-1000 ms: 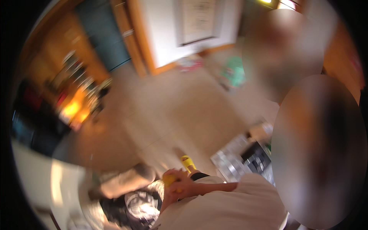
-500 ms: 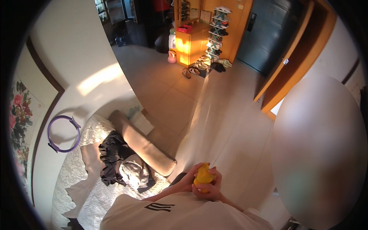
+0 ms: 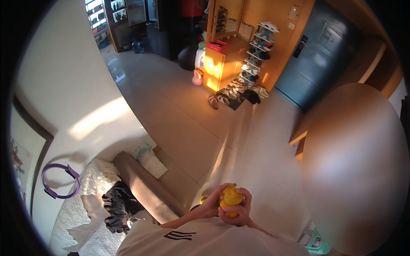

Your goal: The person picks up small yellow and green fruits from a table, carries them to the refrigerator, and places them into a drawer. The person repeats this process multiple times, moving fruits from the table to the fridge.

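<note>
A bright yellow, fruit-like object (image 3: 232, 196) is cradled between a person's left hand (image 3: 215, 201) and right hand (image 3: 242, 211) – two rounded bulges show, one above the other in view; the upper is the more exposed, the lower more covered by the grip. Whether the bulges form one body – or two separate pieces pressed close – cannot be told.

The yellow rounded fruit (image 3: 232, 196) has smooth skin with a soft sheen. Pale beige floor tiles (image 3: 183, 113) look smooth and glossy; the orange-brown cabinet (image 3: 228, 64) looks like polished wood, the blue-grey door (image 3: 322, 55) like smooth, satin metal. The long brown armrest (image 3: 145, 183) is matt cloth, the cream sofa cover (image 3: 100, 175) textured lace, the black garment (image 3: 119, 209) crinkled fabric.
</note>
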`<state>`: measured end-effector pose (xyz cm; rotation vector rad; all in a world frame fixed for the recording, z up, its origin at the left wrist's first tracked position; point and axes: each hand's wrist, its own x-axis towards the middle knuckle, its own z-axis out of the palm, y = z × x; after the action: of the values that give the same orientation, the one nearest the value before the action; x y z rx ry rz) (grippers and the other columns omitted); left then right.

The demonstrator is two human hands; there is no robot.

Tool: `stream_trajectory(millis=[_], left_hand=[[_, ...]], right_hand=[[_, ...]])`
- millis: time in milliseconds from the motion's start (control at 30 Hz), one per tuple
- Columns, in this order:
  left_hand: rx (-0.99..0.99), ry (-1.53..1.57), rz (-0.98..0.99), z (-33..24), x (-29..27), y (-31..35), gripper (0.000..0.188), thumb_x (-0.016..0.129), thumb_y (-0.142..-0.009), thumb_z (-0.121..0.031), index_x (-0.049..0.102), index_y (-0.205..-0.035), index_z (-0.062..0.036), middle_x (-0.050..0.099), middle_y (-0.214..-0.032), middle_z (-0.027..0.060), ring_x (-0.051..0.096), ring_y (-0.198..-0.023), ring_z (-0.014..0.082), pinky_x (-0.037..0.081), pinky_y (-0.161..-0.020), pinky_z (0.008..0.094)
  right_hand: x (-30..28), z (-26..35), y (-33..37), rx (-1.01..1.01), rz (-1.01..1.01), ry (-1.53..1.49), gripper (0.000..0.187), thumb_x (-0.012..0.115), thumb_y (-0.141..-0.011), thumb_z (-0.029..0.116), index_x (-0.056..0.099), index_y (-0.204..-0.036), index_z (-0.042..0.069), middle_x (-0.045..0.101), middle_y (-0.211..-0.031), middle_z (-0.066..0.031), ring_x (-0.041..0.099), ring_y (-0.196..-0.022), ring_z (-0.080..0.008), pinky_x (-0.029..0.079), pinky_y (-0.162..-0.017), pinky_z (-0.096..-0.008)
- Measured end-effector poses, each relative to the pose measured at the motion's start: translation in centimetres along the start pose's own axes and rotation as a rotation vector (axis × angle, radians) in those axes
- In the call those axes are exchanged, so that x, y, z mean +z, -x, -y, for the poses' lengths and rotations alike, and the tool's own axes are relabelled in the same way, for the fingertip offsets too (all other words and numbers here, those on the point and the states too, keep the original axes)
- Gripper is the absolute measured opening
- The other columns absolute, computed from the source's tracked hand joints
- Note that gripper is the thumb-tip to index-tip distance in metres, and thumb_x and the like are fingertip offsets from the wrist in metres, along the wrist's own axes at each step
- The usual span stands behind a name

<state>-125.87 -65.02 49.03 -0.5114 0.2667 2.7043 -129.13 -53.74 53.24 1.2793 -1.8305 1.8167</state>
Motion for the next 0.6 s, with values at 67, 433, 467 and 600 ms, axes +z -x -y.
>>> stream_trajectory(millis=[67,433,467,600], left_hand=[[0.038,0.006,0.001,-4.0,-0.8,-1.5,0.042,0.047,-0.097,-0.041,0.048,-0.126,-0.0110,0.055,-0.120,0.0092,0.055,-0.110,0.0218,0.047,-0.094,0.0346],[0.380,0.281,0.104,-26.4,1.9,-9.2,0.044,0.047,-0.096,-0.042,0.048,-0.127,-0.0100,0.049,-0.134,0.0108,0.050,-0.121,0.0261,0.041,-0.103,0.0383],[0.447,0.277,0.053,-28.6,2.1,-10.4,0.045,0.046,-0.096,-0.043,0.048,-0.127,-0.0100,0.048,-0.135,0.0108,0.049,-0.121,0.0264,0.041,-0.103,0.0387],[0.609,0.145,-0.070,-38.2,3.6,-13.1,0.045,0.046,-0.095,-0.045,0.050,-0.124,-0.0110,0.050,-0.133,0.0109,0.051,-0.120,0.0276,0.042,-0.102,0.0403]], right_hand=[[1.7,-2.9,-3.7,-0.058,0.035,-0.026,0.032,0.080,-0.061,0.002,0.060,-0.080,0.019,0.039,-0.127,-0.0155,0.065,-0.085,-0.0261,0.053,-0.075,-0.0305],[12.0,-22.9,-21.0,-0.133,0.249,-0.359,0.030,0.082,-0.061,0.008,0.066,-0.083,0.021,0.048,-0.121,-0.0155,0.060,-0.092,-0.0265,0.050,-0.077,-0.0315],[13.0,-24.9,-23.3,-0.149,0.268,-0.389,0.030,0.082,-0.061,0.008,0.066,-0.083,0.021,0.048,-0.121,-0.0151,0.060,-0.092,-0.0265,0.050,-0.077,-0.0314],[16.9,-31.2,-31.3,-0.147,0.352,-0.550,0.029,0.080,-0.063,0.005,0.065,-0.083,0.020,0.044,-0.123,-0.0139,0.062,-0.093,-0.0269,0.051,-0.081,-0.0336]])
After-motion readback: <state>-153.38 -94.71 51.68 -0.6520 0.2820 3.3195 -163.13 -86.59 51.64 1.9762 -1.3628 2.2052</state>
